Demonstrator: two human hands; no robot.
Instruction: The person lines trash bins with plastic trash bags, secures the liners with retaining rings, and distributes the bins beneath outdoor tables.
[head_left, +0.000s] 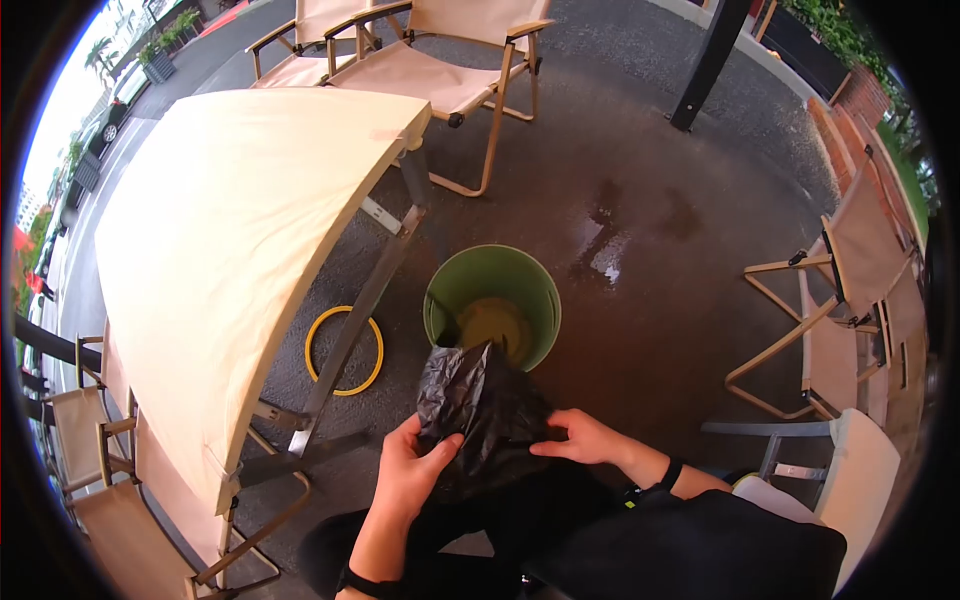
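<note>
Between my two hands is a crumpled black plastic bag [470,395], its top edge reaching the near rim of a green bucket [492,262]. My left hand [415,465] grips the bag's left side, thumb on top and fingers behind the plastic. On the other side my right hand [580,438] pinches the bag's right edge between thumb and fingers. The bucket stands upright on the ground just beyond the bag, and its inside shows a brownish bottom. A yellow ring [345,350] lies on the ground left of the bucket.
A cloth-covered table [250,200] with metal legs stands at my left. Folding chairs [450,75] are behind it, with another chair [830,300] at the right. A dark post [710,65] rises at the back. The pavement has a wet patch [607,258].
</note>
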